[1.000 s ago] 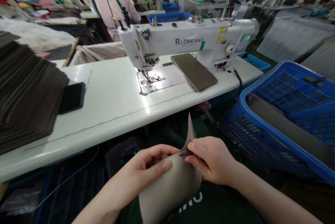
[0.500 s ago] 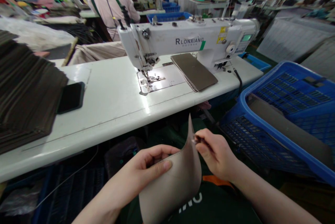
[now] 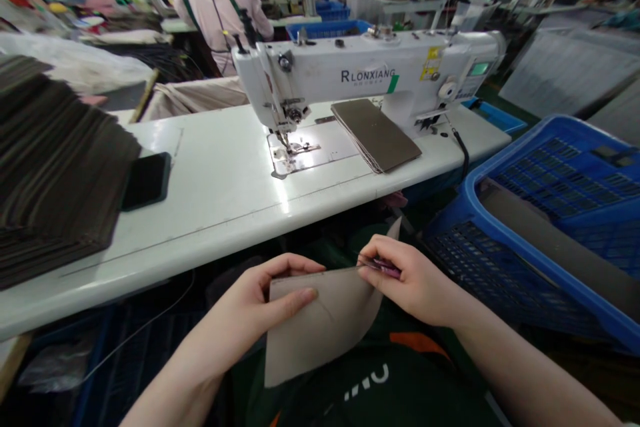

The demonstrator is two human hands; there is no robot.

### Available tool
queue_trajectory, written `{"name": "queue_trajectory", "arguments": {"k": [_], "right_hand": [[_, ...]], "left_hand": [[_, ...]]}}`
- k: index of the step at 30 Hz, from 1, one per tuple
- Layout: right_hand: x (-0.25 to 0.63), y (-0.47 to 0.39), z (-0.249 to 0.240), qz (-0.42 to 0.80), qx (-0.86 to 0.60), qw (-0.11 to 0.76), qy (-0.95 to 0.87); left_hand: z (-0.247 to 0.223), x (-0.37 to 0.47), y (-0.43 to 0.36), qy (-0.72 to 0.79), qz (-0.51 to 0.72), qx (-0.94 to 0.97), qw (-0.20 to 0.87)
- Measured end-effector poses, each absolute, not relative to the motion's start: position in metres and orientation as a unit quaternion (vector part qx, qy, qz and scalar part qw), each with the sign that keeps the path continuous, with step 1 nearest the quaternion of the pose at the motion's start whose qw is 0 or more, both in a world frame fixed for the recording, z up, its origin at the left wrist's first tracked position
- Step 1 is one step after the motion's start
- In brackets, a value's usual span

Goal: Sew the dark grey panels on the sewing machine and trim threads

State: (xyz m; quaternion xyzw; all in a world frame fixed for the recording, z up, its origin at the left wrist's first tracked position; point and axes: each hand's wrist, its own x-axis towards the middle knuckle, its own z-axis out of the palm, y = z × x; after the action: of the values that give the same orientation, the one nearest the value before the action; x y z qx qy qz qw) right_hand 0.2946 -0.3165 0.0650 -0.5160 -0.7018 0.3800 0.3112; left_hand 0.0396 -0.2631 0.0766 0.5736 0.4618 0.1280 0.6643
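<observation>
My left hand [image 3: 280, 310] pinches a grey-beige fabric panel [image 3: 320, 324] near its top left, thumb in front and fingers behind. The panel hangs over my lap, its right end bending away to a raised corner. At the top edge, my right hand [image 3: 413, 277] is closed around small thread snips [image 3: 383, 268] with a purplish handle; their tips are at the panel's edge and partly hidden by the fingers. Beyond my hands stands a white sewing machine [image 3: 320, 74] on its table [image 3: 215, 194]. Several brown panels [image 3: 380, 137] lie stacked beside its needle area.
A tall stack of dark panels [image 3: 55, 167] and a black phone [image 3: 146, 180] occupy the table's left end. To my right is a blue plastic basket [image 3: 473, 194] with brown panels [image 3: 545, 227] inside. A person [image 3: 220, 10] sits behind the machine, back towards me.
The panel has turned flatter towards me and its bend has eased. My right hand has shifted slightly left along the edge, and the snips show more clearly. My left hand has moved slightly up.
</observation>
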Motion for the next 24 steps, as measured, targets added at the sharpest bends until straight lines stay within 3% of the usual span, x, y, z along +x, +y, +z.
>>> {"name": "queue_trajectory", "arguments": {"k": [24], "right_hand": [[0.297, -0.315, 0.065, 0.415, -0.558, 0.322, -0.643]], "left_hand": [[0.061, 0.055, -0.265, 0.492, 0.193, 0.401, 0.749]]}}
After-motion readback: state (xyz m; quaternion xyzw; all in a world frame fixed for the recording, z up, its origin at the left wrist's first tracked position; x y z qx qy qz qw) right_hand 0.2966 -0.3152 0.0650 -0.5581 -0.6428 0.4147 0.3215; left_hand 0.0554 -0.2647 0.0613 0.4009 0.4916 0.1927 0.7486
